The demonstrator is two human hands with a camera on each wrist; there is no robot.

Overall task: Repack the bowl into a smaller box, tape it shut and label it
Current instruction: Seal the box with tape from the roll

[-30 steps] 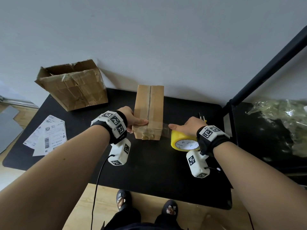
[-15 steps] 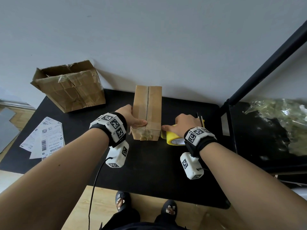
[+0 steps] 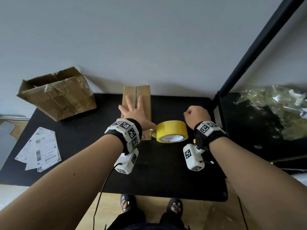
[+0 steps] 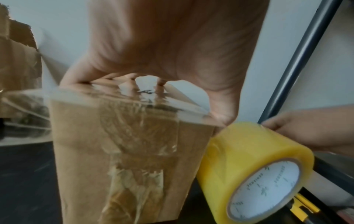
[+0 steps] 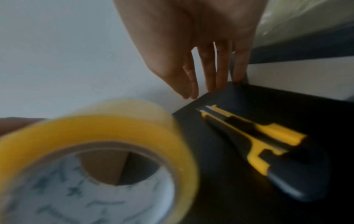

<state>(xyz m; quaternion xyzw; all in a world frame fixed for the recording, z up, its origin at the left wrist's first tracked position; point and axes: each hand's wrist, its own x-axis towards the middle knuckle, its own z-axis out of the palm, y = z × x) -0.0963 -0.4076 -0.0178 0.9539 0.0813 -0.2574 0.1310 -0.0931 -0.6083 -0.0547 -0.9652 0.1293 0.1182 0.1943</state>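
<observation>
The small closed cardboard box (image 3: pixel 146 91) stands on the black table (image 3: pixel 166 173). My left hand (image 3: pixel 132 108) lies flat on its top, fingers spread, thumb at the near right corner. Clear tape runs over the box's near top edge and front face (image 4: pixel 118 151) in the left wrist view. The yellow tape roll (image 3: pixel 172 131) stands on edge against the box's right near corner, with no hand on it. My right hand (image 3: pixel 196 113) hovers behind the roll, holding nothing. Its fingers (image 5: pixel 208 78) hang down above a yellow-black utility knife (image 5: pixel 258 144). The bowl is not visible.
A larger open, worn cardboard box (image 3: pixel 56 97) stands at the back left. Printed shipping labels (image 3: pixel 39 150) lie at the left edge. A black slanted pole (image 3: pixel 249 52) and a shelf with a crumpled plastic bag (image 3: pixel 274 110) border the right side.
My right hand let go of the tape roll and moved back right over the knife. My left hand shifted from gripping the box's near end to lying flat on top.
</observation>
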